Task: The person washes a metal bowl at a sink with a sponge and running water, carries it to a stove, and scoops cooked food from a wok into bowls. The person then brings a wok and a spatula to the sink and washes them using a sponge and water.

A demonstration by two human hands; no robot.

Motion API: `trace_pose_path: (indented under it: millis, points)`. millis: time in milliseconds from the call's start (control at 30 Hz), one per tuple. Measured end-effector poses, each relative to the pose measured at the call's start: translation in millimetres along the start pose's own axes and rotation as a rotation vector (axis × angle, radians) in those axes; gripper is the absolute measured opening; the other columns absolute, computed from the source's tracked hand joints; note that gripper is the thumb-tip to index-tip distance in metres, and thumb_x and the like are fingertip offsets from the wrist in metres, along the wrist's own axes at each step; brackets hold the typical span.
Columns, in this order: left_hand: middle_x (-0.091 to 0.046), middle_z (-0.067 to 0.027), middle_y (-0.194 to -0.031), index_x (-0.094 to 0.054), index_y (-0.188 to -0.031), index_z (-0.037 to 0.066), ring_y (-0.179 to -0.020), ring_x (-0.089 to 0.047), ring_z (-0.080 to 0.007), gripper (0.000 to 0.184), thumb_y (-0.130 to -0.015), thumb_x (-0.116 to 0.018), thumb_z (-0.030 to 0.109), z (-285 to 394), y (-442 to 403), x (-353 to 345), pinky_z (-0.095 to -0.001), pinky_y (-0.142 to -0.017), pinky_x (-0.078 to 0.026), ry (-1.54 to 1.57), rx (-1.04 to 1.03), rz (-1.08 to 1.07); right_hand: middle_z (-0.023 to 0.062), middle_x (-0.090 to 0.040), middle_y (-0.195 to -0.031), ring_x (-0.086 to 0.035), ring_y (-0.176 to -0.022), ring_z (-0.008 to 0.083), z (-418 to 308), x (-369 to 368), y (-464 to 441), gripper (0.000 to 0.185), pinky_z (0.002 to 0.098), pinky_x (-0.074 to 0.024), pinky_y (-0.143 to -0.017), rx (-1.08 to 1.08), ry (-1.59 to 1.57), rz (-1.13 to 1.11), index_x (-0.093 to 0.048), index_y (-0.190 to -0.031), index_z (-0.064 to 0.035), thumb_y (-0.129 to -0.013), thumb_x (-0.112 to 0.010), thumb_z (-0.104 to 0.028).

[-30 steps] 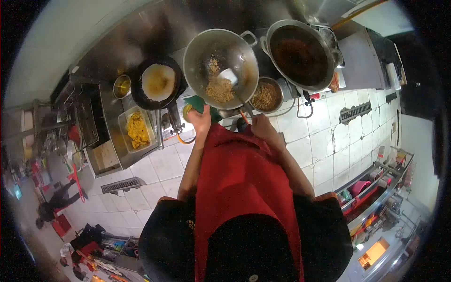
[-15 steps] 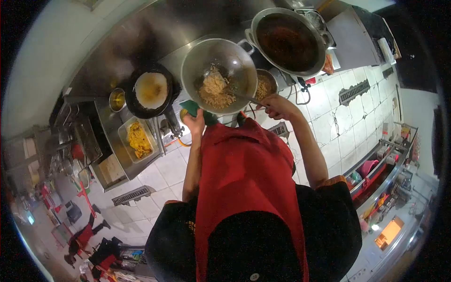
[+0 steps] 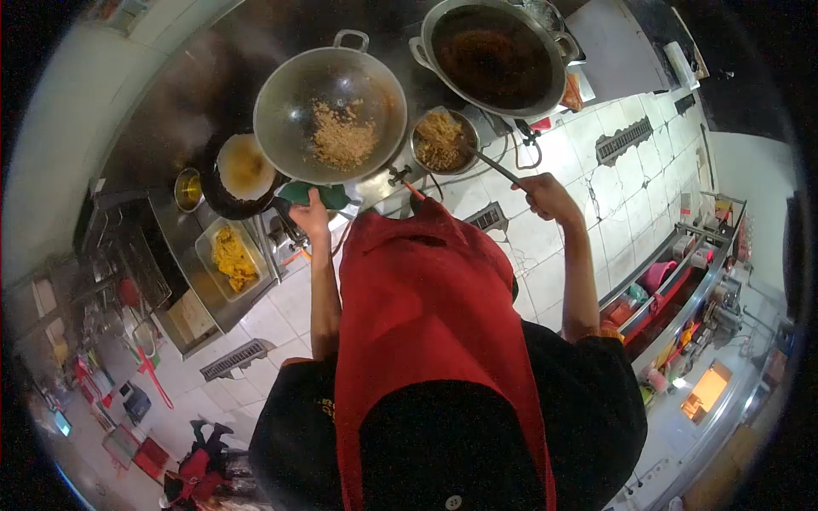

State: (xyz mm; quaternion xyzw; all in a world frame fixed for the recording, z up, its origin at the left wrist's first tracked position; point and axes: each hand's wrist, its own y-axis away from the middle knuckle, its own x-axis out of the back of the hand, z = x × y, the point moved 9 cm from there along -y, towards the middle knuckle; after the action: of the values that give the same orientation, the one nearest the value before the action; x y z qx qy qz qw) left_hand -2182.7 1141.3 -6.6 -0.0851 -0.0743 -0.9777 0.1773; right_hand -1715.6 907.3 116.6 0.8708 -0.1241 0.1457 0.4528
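My left hand [image 3: 312, 217] is closed on a folded green cloth [image 3: 331, 197] at the near rim of a large metal wok [image 3: 274, 102]. The wok is tilted, and loose brown grains [image 3: 342, 136] that look like fried rice lie in it. My right hand [image 3: 551, 201] grips the end of a long-handled cooking utensil [image 3: 494, 166]. Its head is over a round metal bowl [image 3: 476, 136] right of the wok, hidden by a heap of the grains [image 3: 440, 129]. More grains and darker bits fill the bowl beneath.
A bigger wok of dark liquid [image 3: 494, 60] stands at back right. Left are a black pan [image 3: 220, 198] with a pale round food [image 3: 245, 168], a small oil bowl [image 3: 188, 189] and a tub of yellow food [image 3: 233, 258]. A person [image 3: 200, 468] is at lower left.
The wok has shifted left and tilted, with my left hand following. My right hand has carried the utensil and its heap of grains from the wok to the metal bowl.
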Motion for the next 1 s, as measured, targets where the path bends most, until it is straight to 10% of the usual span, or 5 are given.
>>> trace_pose_path:
  millis: [167,233,433,600,1000]
  points:
    - [-0.067,-0.0052,-0.080,-0.063,-0.081,-0.007,-0.070,-0.057,-0.0106,0.013,-0.081,-0.067,0.005,-14,-10,2,-0.0270,-0.063,-0.046,0.016,-0.001,-0.044,0.0245,-0.062,-0.067,-0.063,-0.060,0.0362,56,-53,-62,0.027,0.0465,-0.0491,-0.056,0.576,0.505,0.429,-0.064,-0.103,0.0009,-0.089,-0.046,-0.015]
    - [-0.066,-0.0048,-0.079,-0.063,-0.080,-0.007,-0.069,-0.057,-0.0103,0.013,-0.081,-0.068,0.005,-19,-12,4,-0.0268,-0.062,-0.046,0.004,0.008,-0.040,0.0268,-0.060,-0.070,-0.059,-0.068,0.0462,70,-67,-54,0.026,0.0504,-0.0478,-0.059,0.302,0.567,0.459,-0.059,-0.109,-0.0021,-0.091,-0.045,-0.016]
    - [-0.065,-0.0052,-0.077,-0.063,-0.081,-0.007,-0.067,-0.054,-0.0090,0.017,-0.079,-0.070,0.008,-7,0,12,-0.0271,-0.057,-0.044,-0.020,0.017,-0.041,0.0261,-0.060,-0.067,-0.060,-0.063,0.0440,35,-54,-8,0.032,0.0515,-0.0462,-0.055,0.353,0.505,0.506,-0.058,-0.117,-0.0027,-0.093,-0.046,-0.021]
    - [-0.064,-0.0039,-0.072,-0.063,-0.076,-0.005,-0.065,-0.054,-0.0100,0.016,-0.079,-0.069,0.009,-17,1,19,-0.0287,-0.059,-0.045,-0.248,-0.142,-0.008,0.0155,-0.054,-0.057,-0.055,-0.049,0.0203,-40,-41,26,0.034,0.0323,-0.0421,-0.048,0.558,0.190,0.391,-0.057,-0.120,0.0066,-0.092,-0.048,-0.011]
    - [-0.058,-0.0016,-0.061,-0.057,-0.064,-0.002,-0.055,-0.048,-0.0086,0.022,-0.078,-0.070,0.009,58,39,-16,-0.0283,-0.050,-0.040,0.064,-0.247,-0.104,0.0206,-0.062,-0.083,-0.061,-0.079,0.0387,-106,-167,-69,0.049,0.0464,-0.0496,-0.069,0.983,0.375,0.324,-0.048,-0.130,-0.0060,-0.082,-0.052,-0.008]
